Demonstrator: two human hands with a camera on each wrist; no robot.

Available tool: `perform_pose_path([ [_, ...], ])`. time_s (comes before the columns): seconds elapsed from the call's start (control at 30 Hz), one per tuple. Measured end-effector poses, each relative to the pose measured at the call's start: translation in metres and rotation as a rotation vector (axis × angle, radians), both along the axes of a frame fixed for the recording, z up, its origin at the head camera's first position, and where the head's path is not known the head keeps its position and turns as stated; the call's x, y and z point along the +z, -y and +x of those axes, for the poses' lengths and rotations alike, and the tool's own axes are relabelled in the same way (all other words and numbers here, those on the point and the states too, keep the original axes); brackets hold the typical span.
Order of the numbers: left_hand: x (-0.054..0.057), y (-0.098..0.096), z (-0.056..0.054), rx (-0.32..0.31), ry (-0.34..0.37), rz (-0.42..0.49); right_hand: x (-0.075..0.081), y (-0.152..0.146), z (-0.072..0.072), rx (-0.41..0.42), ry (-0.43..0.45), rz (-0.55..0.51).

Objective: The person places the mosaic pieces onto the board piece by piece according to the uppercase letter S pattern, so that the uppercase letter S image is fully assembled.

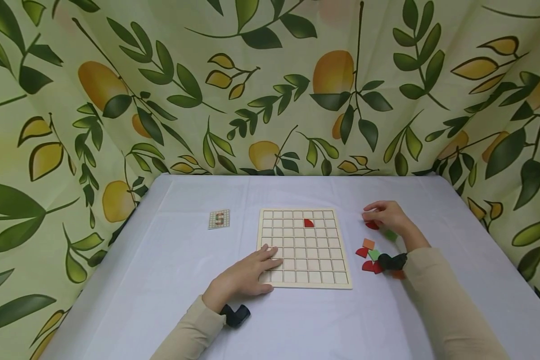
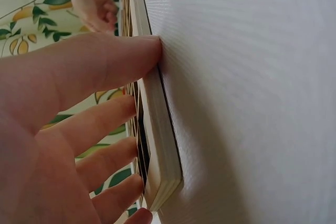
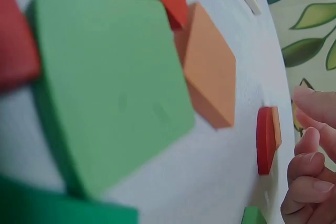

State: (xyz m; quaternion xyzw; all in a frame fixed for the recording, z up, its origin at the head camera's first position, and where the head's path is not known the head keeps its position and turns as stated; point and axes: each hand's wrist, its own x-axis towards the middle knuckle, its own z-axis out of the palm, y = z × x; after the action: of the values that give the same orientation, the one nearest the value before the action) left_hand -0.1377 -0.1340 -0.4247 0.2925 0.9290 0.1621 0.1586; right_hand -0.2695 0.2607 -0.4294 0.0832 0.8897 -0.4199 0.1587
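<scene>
My left hand (image 1: pixel 249 274) rests on the lower left corner of a pale wooden grid board (image 1: pixel 312 252), fingers spread over its squares. In the left wrist view the thumb (image 2: pixel 118 61) lies against the board's side edge (image 2: pixel 160 145). One red quarter-round piece (image 1: pixel 308 223) sits in a square near the board's top. My right hand (image 1: pixel 389 218) is over the right side of the table, fingers bent, with nothing visible between them. Close below its fingertips lies a red piece (image 3: pixel 265 140), with an orange piece (image 3: pixel 276 127) right behind it.
Nearer my right wrist are several loose pieces, among them a green one (image 3: pixel 110 87), an orange one (image 1: pixel 368 243) and a red one (image 1: pixel 362 252). A small pattern card (image 1: pixel 219 219) lies left of the board. A leaf-print curtain (image 1: pixel 270 90) hangs behind the white table (image 1: pixel 184 200).
</scene>
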Motion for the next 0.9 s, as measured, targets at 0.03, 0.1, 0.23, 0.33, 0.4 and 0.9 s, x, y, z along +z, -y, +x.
perform_pose_path([
  [0.03, 0.000, 0.000, 0.000, -0.002, -0.001, 0.001, 0.000, -0.001, 0.000, -0.001, 0.006, 0.000],
  [0.1, -0.001, 0.000, -0.001, 0.000, 0.003, 0.000, 0.001, -0.002, 0.000, 0.008, 0.010, 0.003],
  [0.23, -0.001, 0.000, -0.001, 0.000, 0.001, 0.000, 0.002, -0.004, -0.001, 0.017, 0.013, 0.022],
  [0.33, -0.001, 0.000, -0.001, -0.003, -0.002, 0.007, 0.002, -0.006, -0.001, 0.022, 0.011, 0.036],
  [0.4, -0.001, 0.000, 0.000, -0.004, 0.000, 0.013, 0.003, -0.007, -0.002, 0.026, 0.014, 0.035],
  [0.9, -0.001, 0.000, 0.000, -0.007, -0.001, 0.002, -0.008, -0.011, -0.011, -0.026, 0.053, 0.041],
])
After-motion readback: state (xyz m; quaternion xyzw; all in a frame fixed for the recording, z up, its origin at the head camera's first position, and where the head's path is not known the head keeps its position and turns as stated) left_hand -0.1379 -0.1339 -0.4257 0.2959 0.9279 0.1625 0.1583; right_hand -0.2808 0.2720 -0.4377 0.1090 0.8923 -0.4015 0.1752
